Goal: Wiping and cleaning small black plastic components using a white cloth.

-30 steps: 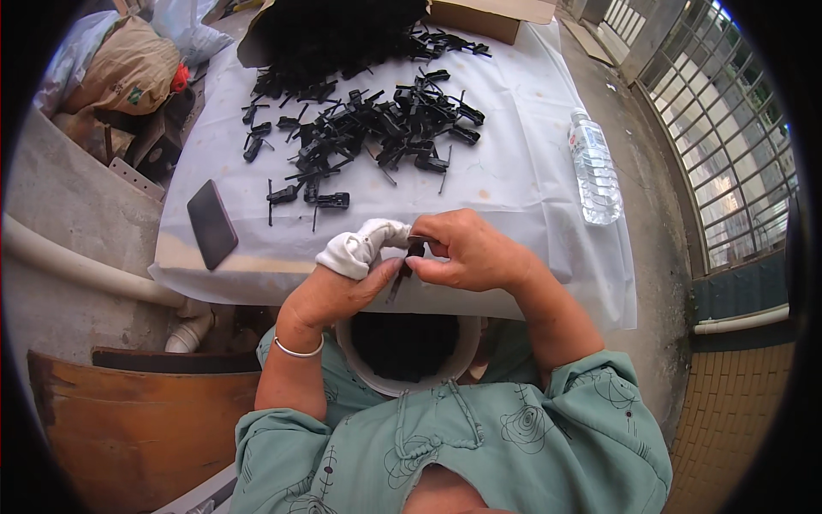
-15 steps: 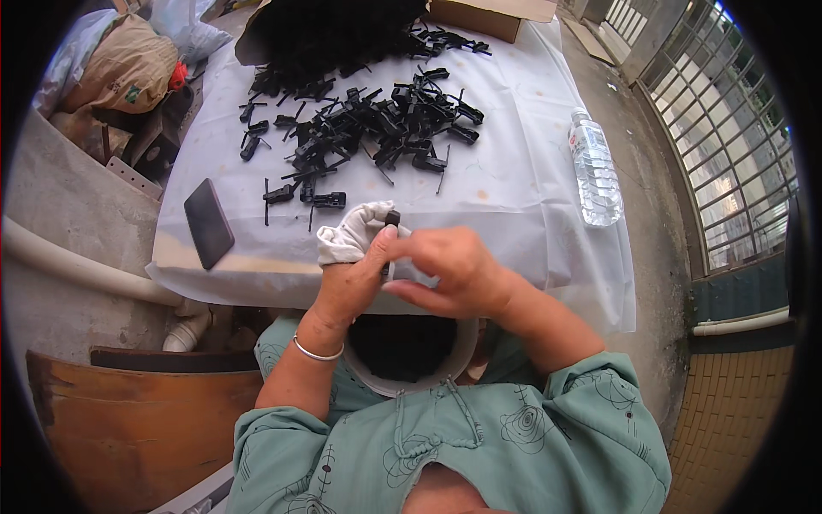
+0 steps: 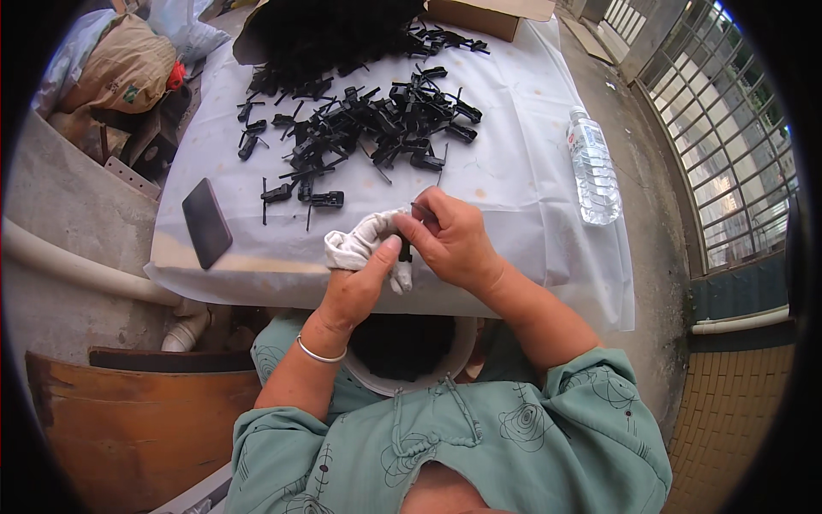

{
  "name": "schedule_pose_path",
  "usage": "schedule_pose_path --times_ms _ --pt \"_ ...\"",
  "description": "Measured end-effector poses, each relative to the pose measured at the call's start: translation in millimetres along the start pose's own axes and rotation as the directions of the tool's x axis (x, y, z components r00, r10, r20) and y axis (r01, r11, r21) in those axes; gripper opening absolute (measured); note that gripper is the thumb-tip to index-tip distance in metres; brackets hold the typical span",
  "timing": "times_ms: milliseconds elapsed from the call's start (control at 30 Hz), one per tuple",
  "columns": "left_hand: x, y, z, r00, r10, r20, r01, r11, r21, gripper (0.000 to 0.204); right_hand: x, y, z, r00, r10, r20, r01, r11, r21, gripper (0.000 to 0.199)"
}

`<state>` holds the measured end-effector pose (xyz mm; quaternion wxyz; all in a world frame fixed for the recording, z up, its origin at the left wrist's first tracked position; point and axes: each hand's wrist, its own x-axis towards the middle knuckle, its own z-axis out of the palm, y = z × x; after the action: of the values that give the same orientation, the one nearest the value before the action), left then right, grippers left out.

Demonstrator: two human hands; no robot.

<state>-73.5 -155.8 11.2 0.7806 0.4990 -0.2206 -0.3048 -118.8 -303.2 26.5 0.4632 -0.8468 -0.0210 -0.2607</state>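
Observation:
My left hand (image 3: 360,283) is closed on a small black plastic part (image 3: 406,250) just over the table's near edge. A white cloth glove (image 3: 353,244) covers its fingers, while the thumb is bare and presses on the part. My right hand (image 3: 462,244) is bare, its thumb and forefinger pinched at the upper end of the same part. A thin dark piece sticks out at those fingertips, too small to make out. Beyond my hands lies a heap of similar black plastic parts (image 3: 368,128) with thin stems, several of them loose at its near side.
A white sheet covers the table (image 3: 514,231). A dark phone (image 3: 207,223) lies at left, a clear water bottle (image 3: 592,171) at right. At the back are a black-filled bag (image 3: 325,34) and a cardboard box (image 3: 479,17). A white bucket (image 3: 467,343) with dark contents stands below my hands.
My right hand has moved up and away from me, from blurred, spread fingers to a pinch at the part's upper end. My left hand has shifted slightly right, still holding the part.

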Motion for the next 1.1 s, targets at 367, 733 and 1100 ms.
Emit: schedule_pose_path --times_ms 367,733,1100 --pt "-1.6 -2.0 -2.5 0.970 0.216 -0.108 -0.134 0.854 0.502 0.028 -5.3 6.3 -0.5 0.900 0.131 0.416 -0.230 0.952 0.199 0.022" --pt "-9.5 2.7 -5.4 0.932 0.361 -0.024 -0.275 0.751 0.600 0.029 -8.1 0.4 13.7 0.901 0.192 0.389 -0.367 0.816 0.448 0.025" --pt "-5.3 17.9 -24.6 0.999 -0.023 -0.023 0.017 0.973 -0.230 0.031 12.0 -8.8 -16.9 0.891 0.117 0.438 -0.082 0.992 -0.099 0.012"
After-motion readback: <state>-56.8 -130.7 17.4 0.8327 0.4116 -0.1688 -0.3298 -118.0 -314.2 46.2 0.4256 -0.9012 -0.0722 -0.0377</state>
